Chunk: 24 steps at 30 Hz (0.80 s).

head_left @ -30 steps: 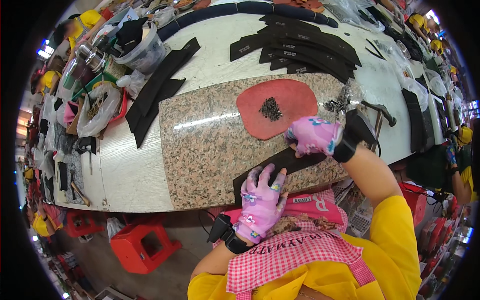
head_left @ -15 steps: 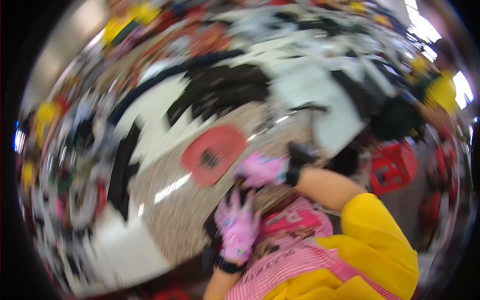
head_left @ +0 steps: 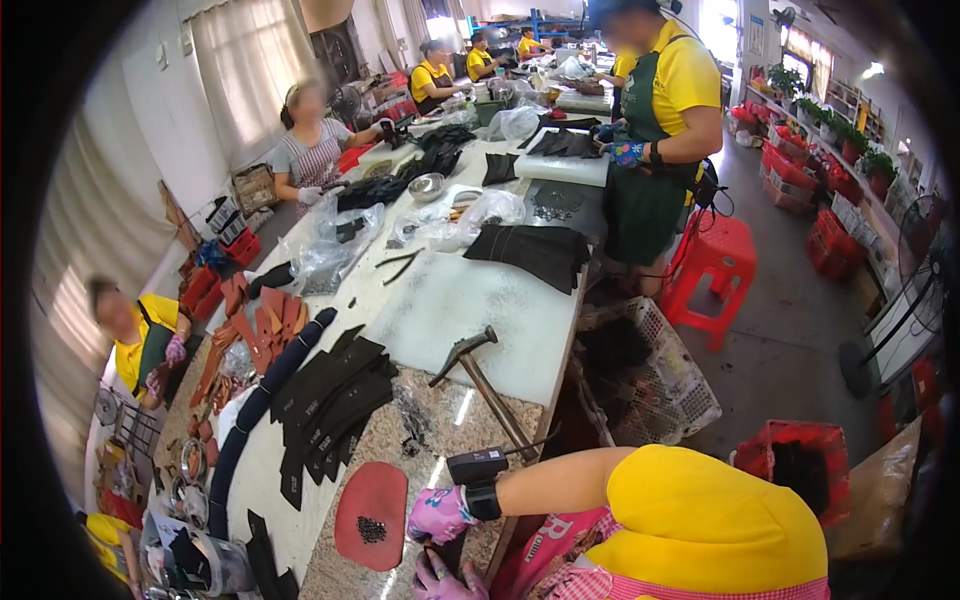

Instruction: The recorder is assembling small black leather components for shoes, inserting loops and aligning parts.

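Observation:
My right hand (head_left: 440, 513), in a pink-purple patterned glove, is closed with curled fingers above the granite slab (head_left: 330, 580). What it may hold is hidden. Just below it, at the lower edge, my left hand (head_left: 450, 580) wears a similar glove, its fingers apart beside a dark piece (head_left: 450, 550) between the hands. Left of my right hand lies a red rounded mat (head_left: 385, 490) with a pile of small dark metal parts (head_left: 371, 530). A hammer (head_left: 490, 390) rests farther off, its head over a white board (head_left: 480, 320) and its handle toward me.
Black strap-like pieces (head_left: 335, 410) lie stacked on the left, beside a long dark padded roll (head_left: 265, 400). A red stool (head_left: 712, 265) and a plastic crate (head_left: 650, 375) stand right of the table. Co-workers in yellow line the table; one stands (head_left: 665, 110) at the far right side.
The view has swung up and sharpened, showing the whole long table. Both gloved hands now sit lower in the picture, close together beside the red mat.

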### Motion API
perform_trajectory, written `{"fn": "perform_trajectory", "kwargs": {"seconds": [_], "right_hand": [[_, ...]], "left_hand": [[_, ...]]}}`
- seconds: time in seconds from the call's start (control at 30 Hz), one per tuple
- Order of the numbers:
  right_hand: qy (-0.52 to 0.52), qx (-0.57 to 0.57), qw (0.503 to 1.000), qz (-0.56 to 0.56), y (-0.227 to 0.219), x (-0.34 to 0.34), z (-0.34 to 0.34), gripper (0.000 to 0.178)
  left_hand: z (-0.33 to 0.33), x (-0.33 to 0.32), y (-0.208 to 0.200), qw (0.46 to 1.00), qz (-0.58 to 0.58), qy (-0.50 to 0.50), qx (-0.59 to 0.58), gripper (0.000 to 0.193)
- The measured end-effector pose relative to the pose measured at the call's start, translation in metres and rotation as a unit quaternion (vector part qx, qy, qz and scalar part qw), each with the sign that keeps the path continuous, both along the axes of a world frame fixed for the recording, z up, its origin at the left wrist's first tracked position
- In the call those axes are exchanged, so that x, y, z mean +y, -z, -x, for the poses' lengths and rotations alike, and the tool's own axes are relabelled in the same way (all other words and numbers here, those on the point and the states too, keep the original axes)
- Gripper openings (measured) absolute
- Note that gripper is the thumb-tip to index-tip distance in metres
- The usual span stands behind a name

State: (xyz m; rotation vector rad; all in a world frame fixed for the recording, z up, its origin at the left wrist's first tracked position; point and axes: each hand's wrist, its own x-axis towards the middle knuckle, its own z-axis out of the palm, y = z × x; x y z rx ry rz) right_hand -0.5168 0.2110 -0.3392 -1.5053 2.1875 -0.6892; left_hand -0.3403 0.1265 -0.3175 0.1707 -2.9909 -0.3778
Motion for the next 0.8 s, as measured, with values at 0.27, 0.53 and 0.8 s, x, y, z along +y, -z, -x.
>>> {"fn": "perform_trajectory", "kwargs": {"seconds": [0.27, 0.53, 0.8], "right_hand": [[0.01, -0.034, 0.999, 0.036, -0.006, 0.006, -0.011, 0.01], [0.046, -0.053, 0.996, 0.063, 0.014, 0.01, -0.019, 0.016], [0.022, 0.024, 0.995, 0.096, 0.03, 0.007, -0.011, 0.011]], "left_hand": [[-0.011, -0.009, 0.031, 0.998, 0.029, -0.018, 0.06, 0.054], [-0.013, -0.011, 0.041, 0.995, 0.035, 0.0, 0.091, 0.056], [-0.012, -0.006, 0.041, 0.997, 0.054, -0.009, 0.063, 0.06]]}}
